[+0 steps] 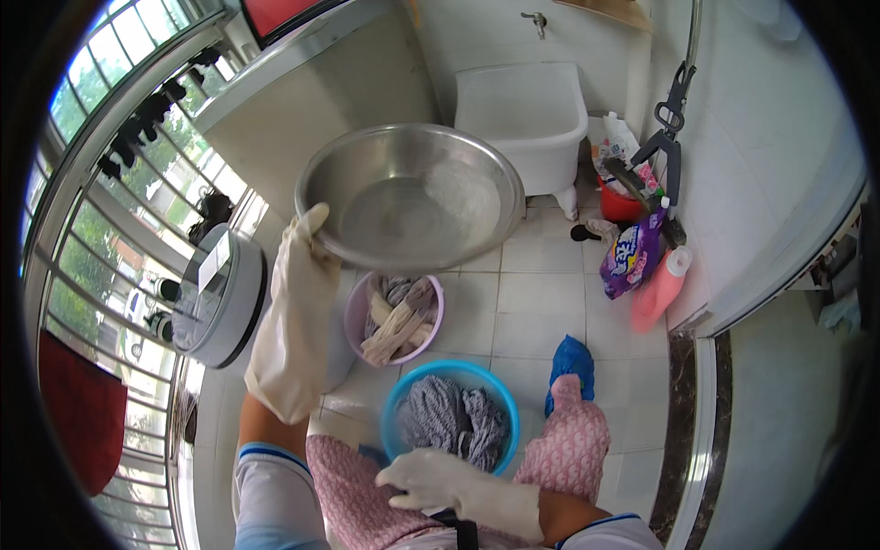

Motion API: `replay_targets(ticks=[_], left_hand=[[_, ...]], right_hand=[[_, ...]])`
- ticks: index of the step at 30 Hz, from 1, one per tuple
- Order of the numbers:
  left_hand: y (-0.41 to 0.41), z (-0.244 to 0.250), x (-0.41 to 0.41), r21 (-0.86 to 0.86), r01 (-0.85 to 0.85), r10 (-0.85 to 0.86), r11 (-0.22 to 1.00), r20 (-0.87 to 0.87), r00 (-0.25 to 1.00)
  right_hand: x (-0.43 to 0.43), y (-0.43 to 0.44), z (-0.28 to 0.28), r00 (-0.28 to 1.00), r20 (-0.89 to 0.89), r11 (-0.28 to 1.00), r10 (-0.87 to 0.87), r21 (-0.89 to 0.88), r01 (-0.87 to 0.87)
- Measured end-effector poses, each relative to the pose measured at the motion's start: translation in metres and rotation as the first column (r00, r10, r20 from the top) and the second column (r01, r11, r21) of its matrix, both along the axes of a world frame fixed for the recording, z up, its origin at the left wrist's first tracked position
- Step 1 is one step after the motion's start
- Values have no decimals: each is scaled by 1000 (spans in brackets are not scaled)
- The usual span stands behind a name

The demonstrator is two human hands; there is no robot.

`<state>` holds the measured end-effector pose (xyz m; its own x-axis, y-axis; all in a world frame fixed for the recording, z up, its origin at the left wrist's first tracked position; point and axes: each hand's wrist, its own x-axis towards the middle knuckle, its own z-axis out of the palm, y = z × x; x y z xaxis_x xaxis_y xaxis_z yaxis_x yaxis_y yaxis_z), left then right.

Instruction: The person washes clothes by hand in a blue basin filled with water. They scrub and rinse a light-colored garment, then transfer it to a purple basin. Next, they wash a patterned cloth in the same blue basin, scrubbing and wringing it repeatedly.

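Note:
A long, cream-coloured rubber glove covers my left hand [302, 275], which grips the near left rim of a large stainless steel basin [412, 199]. The basin is held up in the air, tilted, with what looks like a little water or wet shine inside. My right hand [440, 481], in a matching glove, is by my lap with its fingers apart and holds nothing. Just beyond it a blue plastic basin [450, 368] on the floor holds grey knitted cloth [447, 419]. Partly under the steel basin, a pink-purple basin [354, 330] holds beige and grey cloths [399, 330].
Ahead stands a white washtub [522, 103] below a wall tap [536, 24]. A red bucket [619, 201], purple detergent bag [629, 258] and pink bottle [660, 292] line the right wall. A small washing machine [227, 295] stands left, near the window bars.

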<state>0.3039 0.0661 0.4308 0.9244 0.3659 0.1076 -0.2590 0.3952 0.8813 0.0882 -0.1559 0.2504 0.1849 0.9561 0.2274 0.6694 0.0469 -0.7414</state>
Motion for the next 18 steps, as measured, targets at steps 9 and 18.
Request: replay_targets(ticks=[9,18], left_hand=[[-21,14,267,510,-229,163,829,171,972],[-138,53,407,808,-324,477,493,61,877]], right_hand=[[102,-30,73,959,-281,992,35,124,0],[198,-59,54,921,-387,961,47,270,64]])
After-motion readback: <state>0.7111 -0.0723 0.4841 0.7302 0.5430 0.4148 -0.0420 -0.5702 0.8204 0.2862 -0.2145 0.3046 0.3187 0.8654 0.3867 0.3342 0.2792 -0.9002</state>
